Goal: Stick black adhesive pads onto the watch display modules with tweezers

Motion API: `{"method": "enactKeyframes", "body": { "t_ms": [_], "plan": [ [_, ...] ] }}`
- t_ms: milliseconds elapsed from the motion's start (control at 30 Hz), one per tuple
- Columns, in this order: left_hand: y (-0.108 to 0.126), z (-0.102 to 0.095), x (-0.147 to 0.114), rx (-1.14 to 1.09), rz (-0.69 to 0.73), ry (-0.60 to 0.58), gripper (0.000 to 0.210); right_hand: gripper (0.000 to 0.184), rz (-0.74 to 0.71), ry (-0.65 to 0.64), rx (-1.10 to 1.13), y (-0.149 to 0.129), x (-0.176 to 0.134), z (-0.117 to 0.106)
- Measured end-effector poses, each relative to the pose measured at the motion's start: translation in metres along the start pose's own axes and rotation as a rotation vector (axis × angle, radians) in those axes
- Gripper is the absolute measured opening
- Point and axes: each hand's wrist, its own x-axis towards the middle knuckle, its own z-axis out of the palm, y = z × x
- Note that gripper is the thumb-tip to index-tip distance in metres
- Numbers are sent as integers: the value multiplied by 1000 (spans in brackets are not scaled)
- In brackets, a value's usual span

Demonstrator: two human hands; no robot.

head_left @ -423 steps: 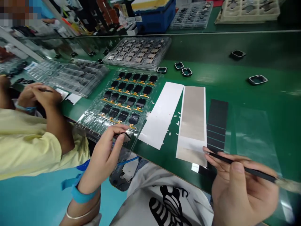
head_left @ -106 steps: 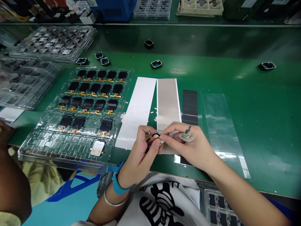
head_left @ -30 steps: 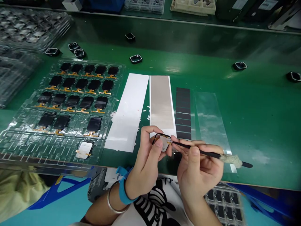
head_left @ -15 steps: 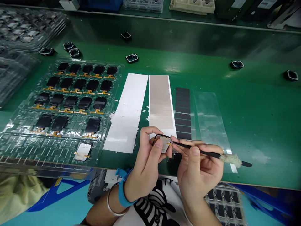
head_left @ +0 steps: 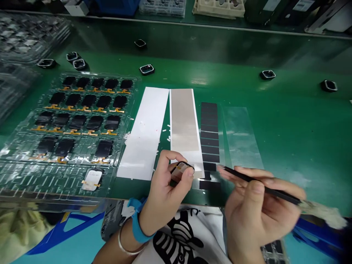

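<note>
My left hand grips a small watch screen with a black rim and a pale back, the thumb lying across one corner. To its right, my right hand holds black tweezers whose tip points left, apart from the screen. Whitish wrapping covers the tweezers' rear end. Behind the hands lie a white sheet, a grey-beige adhesive sheet, a strip of black stickers and a clear film. Whether the tweezer tip holds anything is too small to tell.
A clear plastic tray at left carries rows of black screens with orange flex cables; one white-backed piece lies near its front. Several watch cases, such as this one, stand farther back. Stacked trays fill the far left.
My right hand has pulled the tweezers away from the screen, to the right and nearer to me. My left hand has tilted the screen. The whole view has shifted slightly.
</note>
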Motion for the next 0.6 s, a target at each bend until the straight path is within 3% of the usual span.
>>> {"method": "enactKeyframes", "body": {
  "t_ms": [233,600],
  "plan": [
    [-1,-5,-4,367,114,-297,10,19,244,-319,-218,3,15,-50],
    [-1,1,2,657,233,-349,11,23,226,-452,-241,12,4,-56]
  ]
}}
